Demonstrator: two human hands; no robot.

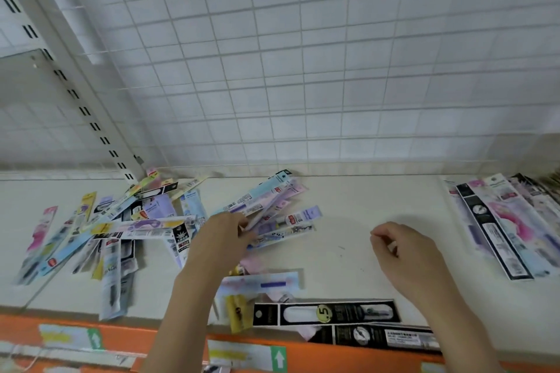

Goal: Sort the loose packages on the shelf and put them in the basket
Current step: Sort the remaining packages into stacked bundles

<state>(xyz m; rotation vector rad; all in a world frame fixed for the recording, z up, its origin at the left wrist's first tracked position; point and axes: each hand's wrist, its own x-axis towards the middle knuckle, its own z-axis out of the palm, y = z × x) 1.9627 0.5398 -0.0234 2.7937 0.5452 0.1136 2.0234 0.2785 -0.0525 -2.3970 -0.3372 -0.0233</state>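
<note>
A pale shelf (363,206) carries long flat packages: a heap (106,230) at nine o'clock, a row (509,221) at three, two black ones (339,312) at six.

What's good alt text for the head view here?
A person's left hand grips a fanned bunch of slim packages on a white shelf, while the right hand hovers loosely curled and empty. A messy pile of packages lies at left, a neater row at right, and black packages sit by the orange front edge. No basket is visible.

Shop shelf (363,206) (orange price strip (91,333))
</note>
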